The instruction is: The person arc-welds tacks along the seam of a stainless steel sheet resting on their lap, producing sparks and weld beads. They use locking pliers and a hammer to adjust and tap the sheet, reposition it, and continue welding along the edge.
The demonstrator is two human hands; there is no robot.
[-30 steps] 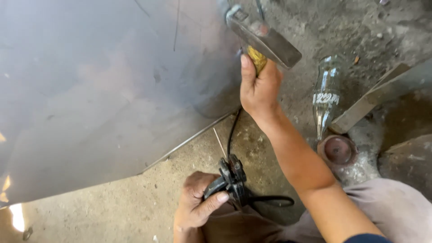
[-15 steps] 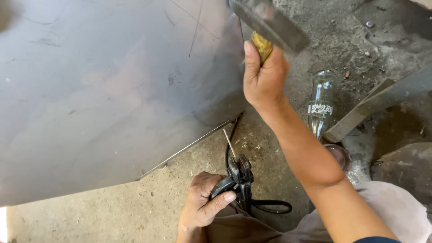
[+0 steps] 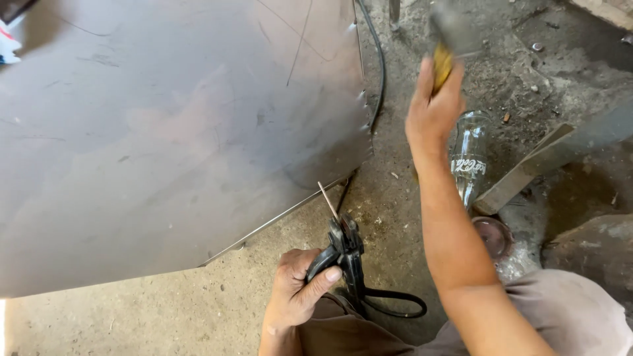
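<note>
My right hand point(image 3: 432, 112) grips the yellowish wooden handle of a hammer point(image 3: 447, 39), whose blurred grey head is raised beyond the right edge of a large grey metal sheet point(image 3: 165, 132). My left hand point(image 3: 297, 290) holds a black welding electrode holder point(image 3: 346, 254) low by the sheet's near corner. A thin welding rod point(image 3: 328, 200) sticks up from the holder toward the sheet's lower edge. The holder's black cable loops behind it on the concrete.
A clear glass bottle point(image 3: 468, 158) lies right of my right forearm. A wooden bar point(image 3: 527, 175) slants beside it, with a round rusty disc point(image 3: 491, 234) below. A black cable point(image 3: 377, 66) runs along the sheet's right edge. Dirt and debris cover the ground at the top right.
My right hand has swung the hammer up and to the right, away from the sheet's edge. My left hand and the electrode holder have stayed nearly in place.
</note>
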